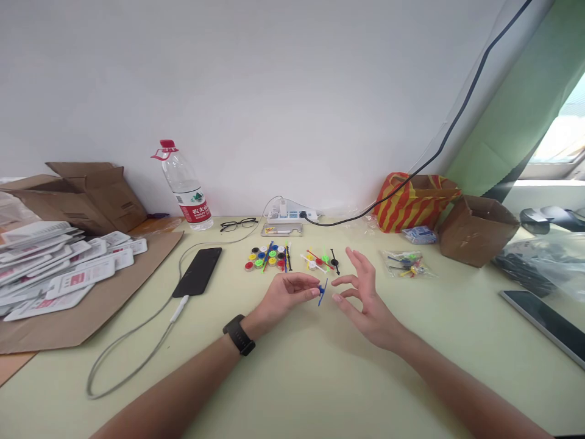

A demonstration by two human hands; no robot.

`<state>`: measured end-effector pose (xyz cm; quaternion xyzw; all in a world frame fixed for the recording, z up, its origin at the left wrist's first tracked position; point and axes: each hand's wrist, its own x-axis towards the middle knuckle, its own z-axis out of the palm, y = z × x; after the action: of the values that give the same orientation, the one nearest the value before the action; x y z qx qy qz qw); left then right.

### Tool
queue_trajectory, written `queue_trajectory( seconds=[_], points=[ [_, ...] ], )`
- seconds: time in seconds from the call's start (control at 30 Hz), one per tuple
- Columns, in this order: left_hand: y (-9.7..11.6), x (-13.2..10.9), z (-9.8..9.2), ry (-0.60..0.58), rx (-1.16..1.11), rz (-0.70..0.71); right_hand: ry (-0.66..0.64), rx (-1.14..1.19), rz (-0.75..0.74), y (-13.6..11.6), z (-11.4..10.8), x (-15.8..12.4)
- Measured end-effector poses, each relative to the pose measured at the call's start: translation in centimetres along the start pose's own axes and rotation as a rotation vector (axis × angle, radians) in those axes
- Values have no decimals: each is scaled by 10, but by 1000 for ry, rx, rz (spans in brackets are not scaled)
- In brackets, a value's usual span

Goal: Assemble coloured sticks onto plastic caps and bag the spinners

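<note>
My left hand (287,294), with a black watch on its wrist, pinches a small blue plastic stick piece (322,292) just above the pale yellow table (320,378). A little to its right, my right hand (363,292) is spread with fingers apart and holds nothing, its fingertips close to the blue piece. Behind the hands lie several small coloured round caps (265,258) in a cluster and several thin coloured sticks (320,259), one of them black.
A clear bag of coloured parts (406,263) lies to the right, a black phone (198,271) on a cable to the left. At the back stand a water bottle (185,186), glasses (237,224), a power strip (292,214), a striped bag (414,198) and cardboard boxes (478,228). White packets (59,268) are stacked far left.
</note>
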<state>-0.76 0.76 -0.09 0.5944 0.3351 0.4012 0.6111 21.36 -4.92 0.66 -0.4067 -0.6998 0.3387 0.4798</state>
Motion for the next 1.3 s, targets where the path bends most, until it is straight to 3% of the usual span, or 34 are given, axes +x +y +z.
queue_trajectory(
  seconds=[0.1, 0.23, 0.3, 0.7, 0.97, 1.13, 1.3],
  points=[
    [1, 0, 0, 8, -7, 8, 7, -1, 17, -3, -3, 0],
    [1, -1, 2, 8, -31, 5, -137, 156, 238, -5, -16, 4],
    [2, -1, 3, 3, -39, -2, -130, 209, 285, -3, -21, 6],
    [4, -2, 5, -20, -4, 14, -194, 111, 186, 5, -1, 3],
    [-7, -1, 5, -13, 147, -5, -183, 43, 163, 13, -1, 3],
    [-6, -4, 5, -80, 136, 5, -217, -51, 188, 16, 0, 4],
    [-4, -8, 9, -107, 144, 60, -252, 52, 197, 18, 3, 6]
  ],
)
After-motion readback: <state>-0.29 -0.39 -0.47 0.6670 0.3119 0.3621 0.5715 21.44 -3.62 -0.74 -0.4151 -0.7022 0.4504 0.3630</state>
